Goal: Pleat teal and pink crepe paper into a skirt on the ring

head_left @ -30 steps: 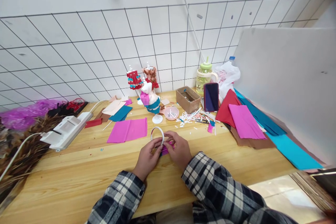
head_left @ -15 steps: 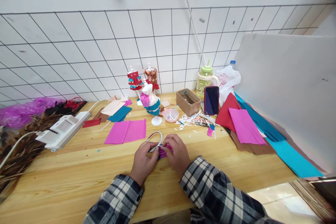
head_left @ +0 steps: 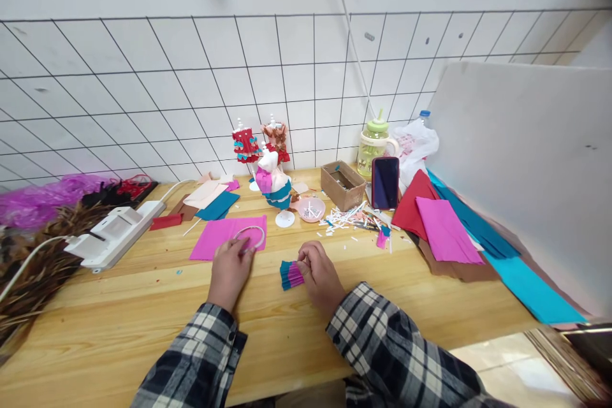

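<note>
My left hand (head_left: 231, 272) pinches a thin white ring, which looks like a narrow roll of tape (head_left: 259, 243), over the magenta paper sheet (head_left: 210, 240). Whether the ring touches the sheet I cannot tell. To the right, my right hand (head_left: 321, 275) is closed on a small pleated strip of crepe paper (head_left: 289, 275), teal at one end and magenta towards my fingers. The part of the strip under my fingers is hidden. Beyond both hands stands a small dress form (head_left: 273, 182) wrapped in white, magenta and teal paper.
Two more dressed forms, one in red (head_left: 245, 145), stand behind. A pink dish (head_left: 312, 210), white paper scraps (head_left: 349, 219), a cardboard box (head_left: 342, 185), a phone (head_left: 385, 183) and a green-lidded jug (head_left: 373, 150) lie beyond. Coloured paper (head_left: 449, 229) is stacked right; a power strip (head_left: 119, 236) lies left.
My left hand has moved left and away from the pleated strip, carrying the roll of tape over the magenta sheet. My right hand stays nearly in place with the strip, whose teal end now shows.
</note>
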`<state>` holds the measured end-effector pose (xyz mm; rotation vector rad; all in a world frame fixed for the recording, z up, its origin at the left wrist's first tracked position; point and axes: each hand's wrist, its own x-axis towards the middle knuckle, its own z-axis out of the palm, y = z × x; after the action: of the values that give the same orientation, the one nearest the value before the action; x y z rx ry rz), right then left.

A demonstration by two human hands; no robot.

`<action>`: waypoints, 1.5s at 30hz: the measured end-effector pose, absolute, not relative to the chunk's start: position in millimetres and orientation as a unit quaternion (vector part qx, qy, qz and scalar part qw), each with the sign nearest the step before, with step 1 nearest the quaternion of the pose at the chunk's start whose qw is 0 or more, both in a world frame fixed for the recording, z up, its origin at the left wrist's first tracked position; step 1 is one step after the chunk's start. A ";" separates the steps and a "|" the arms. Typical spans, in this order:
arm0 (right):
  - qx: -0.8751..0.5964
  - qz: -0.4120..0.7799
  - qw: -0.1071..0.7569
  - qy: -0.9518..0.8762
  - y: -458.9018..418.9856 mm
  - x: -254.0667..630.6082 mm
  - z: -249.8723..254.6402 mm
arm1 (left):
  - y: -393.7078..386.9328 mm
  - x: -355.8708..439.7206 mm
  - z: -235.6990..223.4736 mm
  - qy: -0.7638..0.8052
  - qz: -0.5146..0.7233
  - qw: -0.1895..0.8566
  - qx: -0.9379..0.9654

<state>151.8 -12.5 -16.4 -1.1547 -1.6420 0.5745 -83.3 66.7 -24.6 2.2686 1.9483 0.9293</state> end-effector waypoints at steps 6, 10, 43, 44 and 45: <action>-0.482 0.241 0.472 -0.698 -14.6 151.1 -17.4 | 32.6 -44.4 -7.5 0.427 0.308 0.073 0.847; -0.481 0.248 0.471 -0.697 -13.8 152.3 -17.3 | 10.9 -23.5 0.9 0.395 0.298 0.110 0.862; -0.556 0.184 0.465 -0.664 -12.1 156.2 -13.7 | 14.3 -21.4 -15.2 0.353 0.314 0.340 0.813; -0.560 0.208 0.474 -0.647 -12.1 154.2 -14.6 | 14.6 -20.4 -15.4 0.364 0.319 0.317 0.816; -0.560 0.229 0.480 -0.635 -12.4 152.0 -15.7 | 15.2 -19.9 -15.7 0.377 0.328 0.295 0.814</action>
<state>152.0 -12.4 -15.7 -1.3655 -1.5492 0.5589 -19.9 15.2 -15.7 2.1655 1.0043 0.8733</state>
